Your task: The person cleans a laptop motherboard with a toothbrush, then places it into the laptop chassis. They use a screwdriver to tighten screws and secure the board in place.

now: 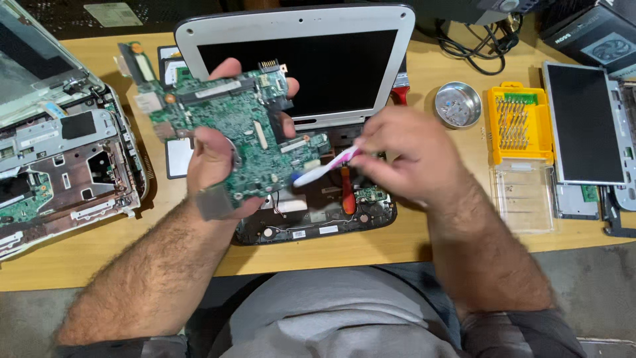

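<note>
My left hand holds a green circuit board up over an opened small laptop, thumb on its face and fingers behind its top edge. My right hand grips a pink and white toothbrush, blurred by motion. The brush head touches the lower right part of the board. Below lies the laptop's black base with a red-handled screwdriver resting in it. Its white-framed screen stands behind.
A second dismantled laptop lies at the left. At the right are a round metal bowl, a yellow bit set with a clear lid, and a loose screen panel. Cables trail at the back.
</note>
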